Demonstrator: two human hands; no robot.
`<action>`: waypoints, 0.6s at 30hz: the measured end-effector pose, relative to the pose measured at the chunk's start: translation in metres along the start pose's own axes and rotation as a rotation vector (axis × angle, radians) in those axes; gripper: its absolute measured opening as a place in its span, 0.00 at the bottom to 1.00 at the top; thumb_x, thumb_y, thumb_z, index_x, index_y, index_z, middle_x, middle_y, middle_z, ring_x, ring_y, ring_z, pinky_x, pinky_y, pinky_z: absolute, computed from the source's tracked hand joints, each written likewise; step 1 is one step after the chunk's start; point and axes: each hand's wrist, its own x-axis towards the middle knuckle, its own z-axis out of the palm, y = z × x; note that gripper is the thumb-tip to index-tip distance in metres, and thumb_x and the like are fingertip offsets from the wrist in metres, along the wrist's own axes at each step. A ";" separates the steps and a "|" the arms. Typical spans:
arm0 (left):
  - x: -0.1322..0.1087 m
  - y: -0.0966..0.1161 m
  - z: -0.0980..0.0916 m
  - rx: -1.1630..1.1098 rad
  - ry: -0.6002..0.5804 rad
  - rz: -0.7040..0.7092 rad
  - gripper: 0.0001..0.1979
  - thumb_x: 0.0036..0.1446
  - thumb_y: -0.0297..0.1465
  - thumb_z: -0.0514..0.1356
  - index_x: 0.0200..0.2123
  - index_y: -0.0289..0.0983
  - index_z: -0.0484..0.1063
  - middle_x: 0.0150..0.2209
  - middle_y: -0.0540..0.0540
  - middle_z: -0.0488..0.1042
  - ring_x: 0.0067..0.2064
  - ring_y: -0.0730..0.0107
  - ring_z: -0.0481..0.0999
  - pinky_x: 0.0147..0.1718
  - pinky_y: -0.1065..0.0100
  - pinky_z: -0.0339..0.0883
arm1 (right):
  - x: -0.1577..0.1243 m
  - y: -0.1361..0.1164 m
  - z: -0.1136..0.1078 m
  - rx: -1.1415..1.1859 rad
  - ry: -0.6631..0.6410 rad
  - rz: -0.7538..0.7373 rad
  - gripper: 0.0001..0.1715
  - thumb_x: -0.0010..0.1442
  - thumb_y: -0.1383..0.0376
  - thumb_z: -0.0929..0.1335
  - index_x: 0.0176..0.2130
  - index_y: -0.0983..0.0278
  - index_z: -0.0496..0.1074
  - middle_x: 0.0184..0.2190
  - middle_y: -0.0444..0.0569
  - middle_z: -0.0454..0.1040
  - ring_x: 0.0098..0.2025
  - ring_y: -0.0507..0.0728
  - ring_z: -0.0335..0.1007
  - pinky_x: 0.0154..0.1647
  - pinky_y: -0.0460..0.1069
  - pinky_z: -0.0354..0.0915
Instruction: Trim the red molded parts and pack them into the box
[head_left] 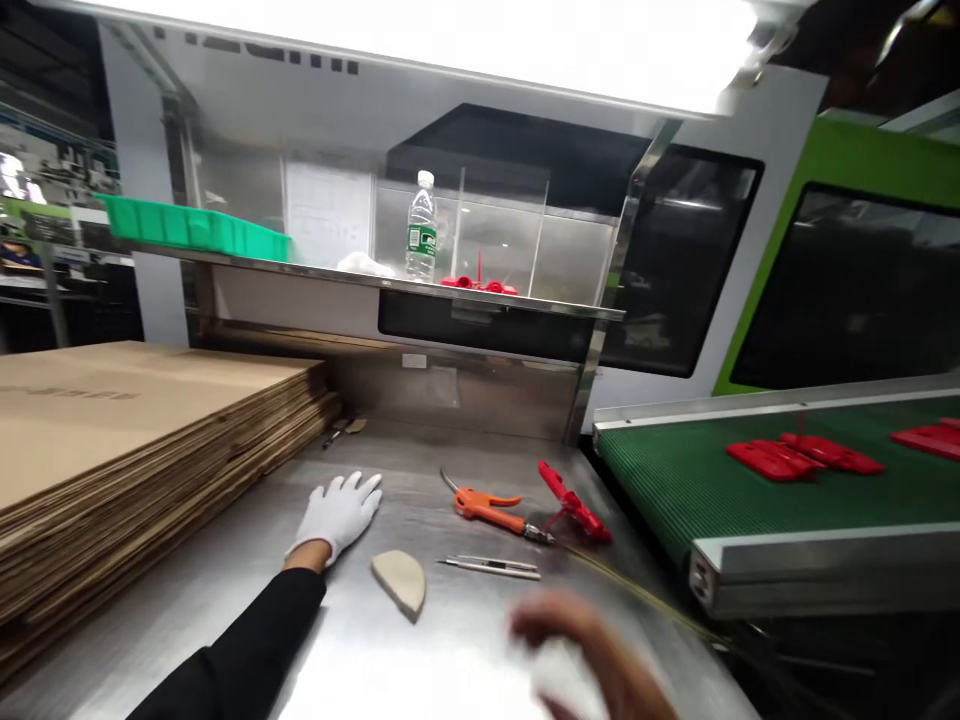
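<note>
My left hand [339, 512], in a white glove with a black sleeve, lies flat and open on the steel table [420, 640], fingers spread. A beige half-round pad [400, 582] lies just right of its wrist. My right hand [585, 655] is bare and blurred low in the view, fingers curled, and something white shows under it; whether it holds that is unclear. Beyond it lie a thin metal tool [491, 567], an orange air gun [491, 508] with a hose, and a red plastic part [574, 500].
A stack of flat cardboard sheets [127, 440] fills the left. A green conveyor [765, 480] at right carries red plastic parts [801, 457]. On the shelf behind stand a green bin [195, 226], a water bottle [421, 230] and red pieces [480, 284].
</note>
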 end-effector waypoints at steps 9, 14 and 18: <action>-0.052 0.054 -0.053 -0.504 0.435 0.049 0.29 0.65 0.37 0.47 0.65 0.30 0.63 0.69 0.35 0.60 0.70 0.56 0.55 0.70 0.56 0.44 | 0.084 0.086 -0.050 -0.423 0.189 0.544 0.16 0.66 0.59 0.70 0.50 0.65 0.72 0.45 0.49 0.75 0.48 0.59 0.73 0.54 0.63 0.68; -0.137 0.113 -0.071 -0.938 0.446 0.011 0.25 0.66 0.43 0.51 0.63 0.40 0.66 0.65 0.47 0.68 0.65 0.65 0.66 0.67 0.61 0.57 | 0.070 0.067 -0.049 -0.423 0.306 0.461 0.17 0.69 0.59 0.66 0.54 0.64 0.70 0.49 0.51 0.73 0.55 0.62 0.68 0.60 0.66 0.61; -0.191 0.145 -0.059 -1.259 0.320 -0.083 0.22 0.65 0.43 0.55 0.59 0.48 0.71 0.62 0.51 0.72 0.65 0.61 0.67 0.68 0.57 0.55 | 0.045 0.032 -0.061 -0.279 0.467 0.403 0.22 0.69 0.57 0.61 0.57 0.63 0.67 0.55 0.56 0.69 0.62 0.69 0.58 0.65 0.71 0.47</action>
